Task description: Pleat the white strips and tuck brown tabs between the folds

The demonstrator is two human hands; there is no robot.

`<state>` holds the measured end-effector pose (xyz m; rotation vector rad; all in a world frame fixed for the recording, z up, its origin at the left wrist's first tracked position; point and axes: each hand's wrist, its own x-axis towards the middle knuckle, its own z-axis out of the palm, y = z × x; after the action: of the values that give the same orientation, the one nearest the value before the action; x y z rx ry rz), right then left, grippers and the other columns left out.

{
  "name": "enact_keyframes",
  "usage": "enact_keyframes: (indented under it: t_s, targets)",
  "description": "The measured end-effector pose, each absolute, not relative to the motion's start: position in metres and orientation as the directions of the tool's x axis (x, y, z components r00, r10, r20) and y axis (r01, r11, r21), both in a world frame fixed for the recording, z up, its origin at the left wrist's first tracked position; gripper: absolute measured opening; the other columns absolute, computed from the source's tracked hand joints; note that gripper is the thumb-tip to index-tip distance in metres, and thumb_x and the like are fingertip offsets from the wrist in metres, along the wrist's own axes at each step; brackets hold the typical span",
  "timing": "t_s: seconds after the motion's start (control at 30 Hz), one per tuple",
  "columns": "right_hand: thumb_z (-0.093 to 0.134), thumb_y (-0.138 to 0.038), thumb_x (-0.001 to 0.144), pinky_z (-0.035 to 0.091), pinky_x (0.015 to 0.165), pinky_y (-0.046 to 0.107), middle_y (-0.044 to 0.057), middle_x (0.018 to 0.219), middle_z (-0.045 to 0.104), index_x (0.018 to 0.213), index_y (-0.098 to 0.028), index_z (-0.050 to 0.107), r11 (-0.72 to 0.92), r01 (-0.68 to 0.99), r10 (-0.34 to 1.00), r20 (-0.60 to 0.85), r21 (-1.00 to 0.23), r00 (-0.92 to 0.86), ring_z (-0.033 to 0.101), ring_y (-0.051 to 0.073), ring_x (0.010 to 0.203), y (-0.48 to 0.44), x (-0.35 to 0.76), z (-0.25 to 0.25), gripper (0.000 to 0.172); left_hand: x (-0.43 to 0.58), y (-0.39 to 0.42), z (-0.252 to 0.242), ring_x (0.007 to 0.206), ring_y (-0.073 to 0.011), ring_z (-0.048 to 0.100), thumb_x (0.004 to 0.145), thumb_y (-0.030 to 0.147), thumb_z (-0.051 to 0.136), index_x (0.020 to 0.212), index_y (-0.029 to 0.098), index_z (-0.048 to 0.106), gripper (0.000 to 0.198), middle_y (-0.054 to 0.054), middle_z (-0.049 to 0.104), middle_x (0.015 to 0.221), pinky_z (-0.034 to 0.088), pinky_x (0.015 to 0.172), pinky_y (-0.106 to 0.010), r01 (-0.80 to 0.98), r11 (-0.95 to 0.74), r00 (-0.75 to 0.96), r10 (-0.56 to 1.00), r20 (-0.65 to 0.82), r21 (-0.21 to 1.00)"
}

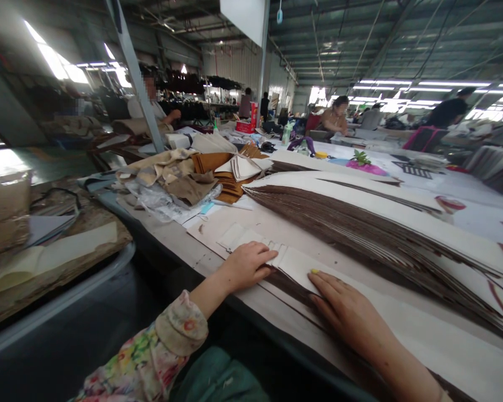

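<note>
My left hand (248, 264) rests on the near end of a fanned row of white pieces (276, 258) with dark brown undersides; its fingers curl down onto their edges. My right hand (343, 304) lies flat on the same row a little to the right, fingers stretched out and pressed on the white surface. A long fanned stack of similar white and brown sheets (360, 223) stretches across the white table (180, 234) behind both hands. My left sleeve is floral.
A heap of tan and brown fabric pieces (193, 173) sits at the table's far left. A pink dish with a green plant (362, 163) stands farther back. Other people work at tables behind. A cart with cardboard (46, 251) stands left of the table.
</note>
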<state>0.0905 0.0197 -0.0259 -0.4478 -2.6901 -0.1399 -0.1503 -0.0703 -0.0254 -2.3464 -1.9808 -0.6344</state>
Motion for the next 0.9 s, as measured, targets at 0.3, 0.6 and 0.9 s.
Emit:
enact_keyframes:
  t_s: [0.3, 0.6, 0.9]
  targets:
    - [0.034, -0.007, 0.079, 0.052, 0.076, 0.032, 0.011, 0.109, 0.061, 0.117, -0.012, 0.050, 0.923, 0.332, 0.235, 0.396, 0.196, -0.887, 0.061, 0.019, 0.091, 0.021, 0.090, -0.032, 0.042, -0.161, -0.066, -0.030, 0.103, -0.0214, 0.049, 0.079, 0.039, 0.053, 0.114, 0.020, 0.050, 0.040, -0.007, 0.056, 0.108, 0.038, 0.090, -0.034, 0.925, -0.192, 0.093, 0.951, 0.296, 0.327]
    - [0.032, 0.000, 0.072, 0.052, 0.074, 0.029, 0.013, 0.113, 0.059, 0.121, -0.012, 0.046, 0.900, 0.288, 0.157, 0.374, 0.326, -0.914, 0.060, 0.018, 0.096, 0.020, 0.098, -0.036, 0.053, -0.174, -0.083, -0.045, 0.119, -0.0234, 0.039, 0.072, 0.032, 0.060, 0.125, 0.021, 0.038, 0.058, -0.007, 0.046, 0.127, 0.029, 0.100, -0.039, 0.887, -0.075, -0.048, 0.966, 0.252, 0.455]
    - [0.032, 0.000, 0.072, 0.053, 0.073, 0.028, 0.013, 0.113, 0.059, 0.120, -0.011, 0.047, 0.892, 0.284, 0.147, 0.367, 0.353, -0.918, 0.060, 0.019, 0.096, 0.021, 0.103, -0.036, 0.052, -0.173, -0.083, -0.046, 0.122, -0.0237, 0.035, 0.064, 0.037, 0.069, 0.134, 0.022, 0.021, 0.086, -0.009, 0.040, 0.133, 0.026, 0.102, -0.040, 0.849, -0.099, -0.064, 0.956, 0.287, 0.520]
